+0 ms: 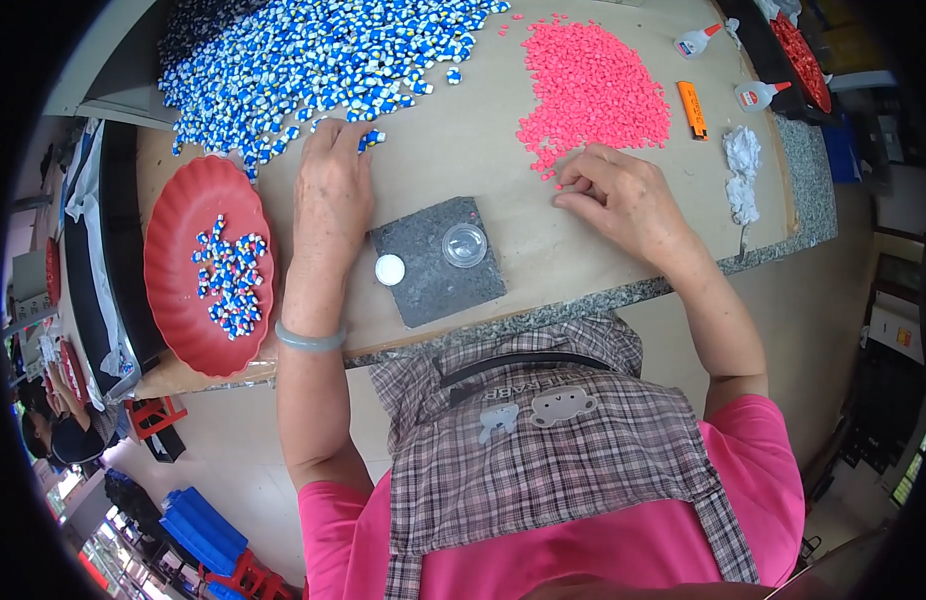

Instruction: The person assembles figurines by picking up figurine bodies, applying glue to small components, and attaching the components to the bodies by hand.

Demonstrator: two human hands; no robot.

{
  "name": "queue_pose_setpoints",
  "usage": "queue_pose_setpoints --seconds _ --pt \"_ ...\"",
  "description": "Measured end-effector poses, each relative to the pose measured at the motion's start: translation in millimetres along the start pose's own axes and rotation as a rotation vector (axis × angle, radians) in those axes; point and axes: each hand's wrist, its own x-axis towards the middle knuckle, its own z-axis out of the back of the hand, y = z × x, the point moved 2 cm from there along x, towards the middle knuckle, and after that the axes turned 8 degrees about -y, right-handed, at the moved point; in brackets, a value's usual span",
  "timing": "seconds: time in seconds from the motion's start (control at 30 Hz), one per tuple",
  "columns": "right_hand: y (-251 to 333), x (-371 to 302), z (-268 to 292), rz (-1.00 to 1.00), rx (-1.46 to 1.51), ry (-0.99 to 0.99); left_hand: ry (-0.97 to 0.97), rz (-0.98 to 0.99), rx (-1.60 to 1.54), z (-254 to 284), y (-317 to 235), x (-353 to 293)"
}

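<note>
One dark slab (423, 295) lies on the bench (438, 165), bearing one white disc (390, 270) and one clear cup (464, 246). From it, one red tray (166, 300) sits at nine o'clock; the left hand (333, 190), fingers curled, at ten; the right hand (615, 195), thumb and forefinger nearly meeting, at two. Whether either grips anything, I cannot tell. Just past them, uncountable blue-and-white pieces (323, 60) spread toward eleven, pink pieces (595, 90) toward one; two bottles (695, 43) lie farther, at two.

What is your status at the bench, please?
Left hand at small blue-and-white pieces; right hand beside small pink pieces; dark grey square slab between; nothing visibly blocking either hand.
</note>
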Motion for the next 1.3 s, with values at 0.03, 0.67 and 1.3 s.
queue_pose_setpoints --seconds 0.03,0.67,1.3 --pt "0.2 -0.2 3.3 -0.023 0.057 0.011 -0.006 -0.026 0.027 -0.2 -0.4 0.2" --pt "9.3 7.7 -2.3 0.051 0.043 0.087 0.096 0.857 -1.299 40.5 -12.1 -44.1" --pt "45.5 28.3 -11.4 -0.391 1.023 0.44 0.149 0.896 -1.447 43.0 -19.8 -57.2"
